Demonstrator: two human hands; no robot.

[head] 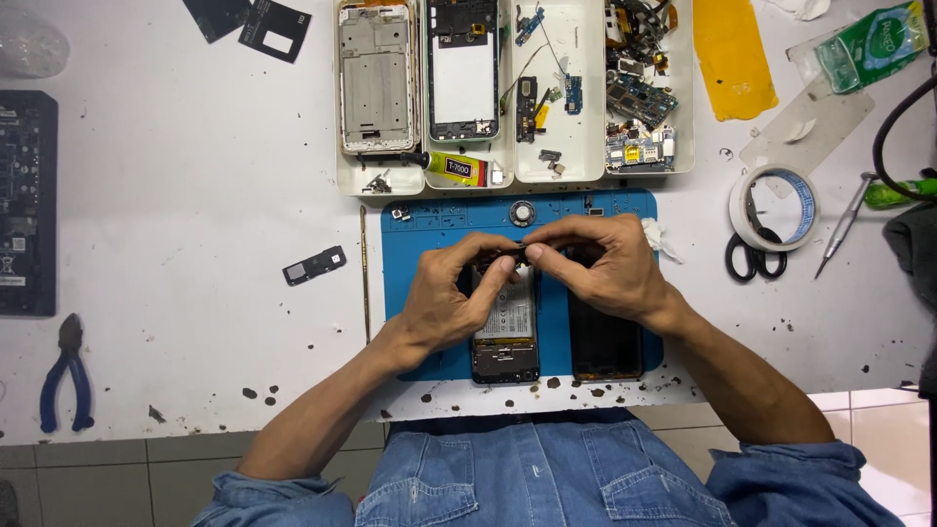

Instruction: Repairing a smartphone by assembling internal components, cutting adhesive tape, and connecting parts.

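My left hand (451, 295) and my right hand (602, 265) meet above a blue work mat (429, 229), fingertips pinching one small dark part (518, 254) between them. Under the hands lies an opened phone body (506, 337) with its battery showing. To its right lies a dark screen panel (605, 346), partly covered by my right hand. The small part is mostly hidden by my fingers.
A white compartment tray (586, 166) at the back holds phone frames, circuit boards and a glue tube (459, 168). Blue-handled pliers (66, 376) lie at left, a small black part (314, 265) left of the mat. Tape roll (774, 205), scissors (752, 259) and a screwdriver (844, 226) lie right.
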